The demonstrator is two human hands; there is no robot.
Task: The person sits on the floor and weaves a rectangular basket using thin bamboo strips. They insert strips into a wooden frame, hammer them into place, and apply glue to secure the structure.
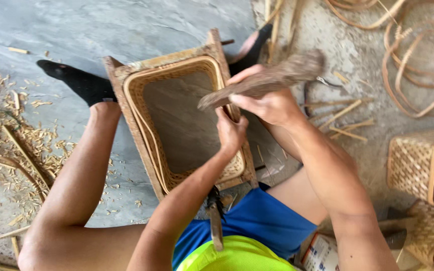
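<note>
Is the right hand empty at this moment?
No, the right hand grips a blurred wooden stick above the edge of the woven basket frame, next to the left hand.

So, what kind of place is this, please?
Probably a basket-weaving workshop floor. Both hands work on a woven frame, finished woven baskets stand at the right, and cane coils and shavings lie around.

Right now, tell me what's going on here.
A seated person is working on a rectangular woven basket frame propped between their legs on the floor. The right hand grips a blurred wooden tool over the frame's rim, while the left hand presses on that rim. Finished woven baskets sit to the right, cane coils beyond them, and shavings on the left.
</note>
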